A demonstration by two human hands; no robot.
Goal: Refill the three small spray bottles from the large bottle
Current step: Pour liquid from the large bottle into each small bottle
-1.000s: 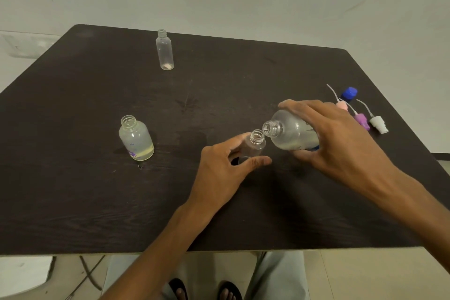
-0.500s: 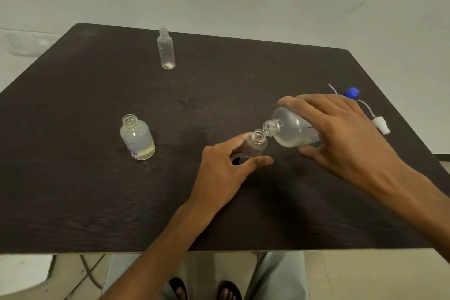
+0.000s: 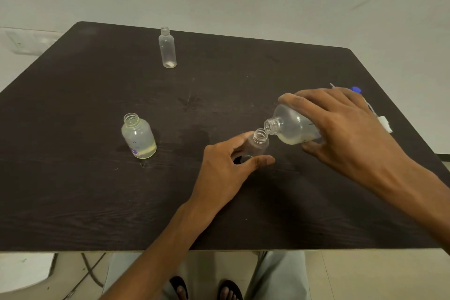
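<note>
My right hand (image 3: 341,129) grips the large clear bottle (image 3: 292,128), tipped on its side with its open neck just above the mouth of a small clear bottle (image 3: 260,141). My left hand (image 3: 226,170) holds that small bottle upright on the dark table (image 3: 97,197), thumb and forefinger around its lower part. A second small bottle (image 3: 138,139), uncapped, with yellowish liquid and a purple flower print, stands to the left. A third, slim and uncapped (image 3: 167,47), stands at the far side.
A blue cap (image 3: 356,89) and a white spray head (image 3: 384,123) lie at the table's right edge, partly hidden behind my right hand. My feet in sandals show below the near table edge.
My right hand has tilted the large bottle further and brought its neck closer over the small bottle's mouth. The hand now hides more of the caps on the right.
</note>
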